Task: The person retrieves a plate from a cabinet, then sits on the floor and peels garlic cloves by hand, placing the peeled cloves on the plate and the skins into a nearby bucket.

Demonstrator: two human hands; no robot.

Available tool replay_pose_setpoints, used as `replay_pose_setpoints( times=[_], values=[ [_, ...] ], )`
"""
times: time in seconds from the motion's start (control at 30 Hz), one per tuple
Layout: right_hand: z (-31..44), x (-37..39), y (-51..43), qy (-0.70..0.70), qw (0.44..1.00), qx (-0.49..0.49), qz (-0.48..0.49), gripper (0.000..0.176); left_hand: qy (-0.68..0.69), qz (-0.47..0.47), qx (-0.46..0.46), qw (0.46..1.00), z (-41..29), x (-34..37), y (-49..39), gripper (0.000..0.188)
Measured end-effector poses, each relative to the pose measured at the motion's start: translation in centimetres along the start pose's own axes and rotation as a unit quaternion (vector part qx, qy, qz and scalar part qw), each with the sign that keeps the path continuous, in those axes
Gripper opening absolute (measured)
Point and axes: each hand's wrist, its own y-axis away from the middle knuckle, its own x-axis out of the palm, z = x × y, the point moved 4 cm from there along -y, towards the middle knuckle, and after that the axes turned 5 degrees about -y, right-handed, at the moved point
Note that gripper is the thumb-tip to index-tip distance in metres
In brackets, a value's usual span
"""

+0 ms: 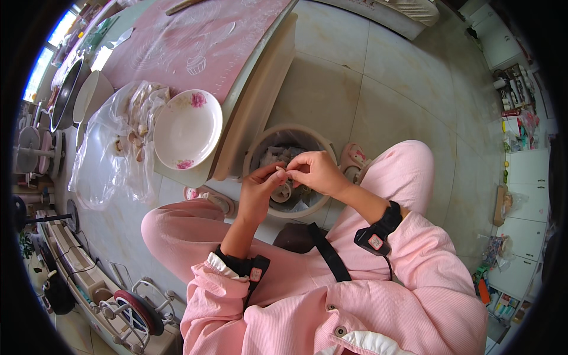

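Over the waste bin point(306, 214), my left hand point(258, 186) and my right hand point(320, 173) meet at the fingertips. Between them is a small pale piece point(280, 168), which looks like a garlic clove; the fingers cover most of it. Both thumbs and forefingers pinch at it. Scraps and crumpled plastic lie inside the bin below. To the left, a white dish with pink flowers point(188, 131) sits at the table corner with nothing in it. Beside the dish, a clear plastic bag point(100, 151) holds several garlic bulbs or cloves point(136, 144) and hangs over the table edge.
A pink baking mat point(177, 49) covers much of the table, with a wooden rod point(182, 6) at its far end. A dark pan point(66, 95) stands tilted behind the bag. My slippered feet flank the bin. A wheeled frame point(137, 313) stands at the lower left.
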Motion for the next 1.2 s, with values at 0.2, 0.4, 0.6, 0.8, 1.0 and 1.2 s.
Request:
replay_pose_setpoints(
  times=[0.2, 0.4, 0.6, 0.8, 1.0, 1.2],
  values=[
    [0.0, 0.2, 0.0, -0.032, 0.999, -0.015, 0.008, 0.008, -0.064, -0.015, 0.035, 0.997, -0.5, 0.3, 0.3, 0.024],
    [0.3, 0.2, 0.0, -0.002, 1.0, -0.028, 0.009, 0.009, -0.083, -0.004, 0.051, 0.995, -0.7, 0.4, 0.3, 0.021],
    [0.8, 0.1, 0.1, 0.063, 0.993, -0.094, 0.021, 0.009, -0.061, 0.015, 0.03, 0.998, -0.5, 0.1, 0.1, 0.022],
    [1.0, 0.0, 0.0, 0.108, 0.988, -0.112, 0.021, 0.008, -0.076, 0.033, 0.037, 0.996, -0.8, 0.5, 0.3, 0.025],
    [1.0, 0.1, 0.2, 0.078, 0.992, -0.093, 0.041, 0.009, -0.107, 0.044, 0.056, 0.992, -1.4, 0.8, 0.6, 0.027],
    [0.1, 0.2, 0.0, -0.025, 0.999, -0.025, 0.042, 0.009, -0.18, 0.027, 0.079, 0.98, -1.6, 0.5, 0.4, 0.026]
  ],
)
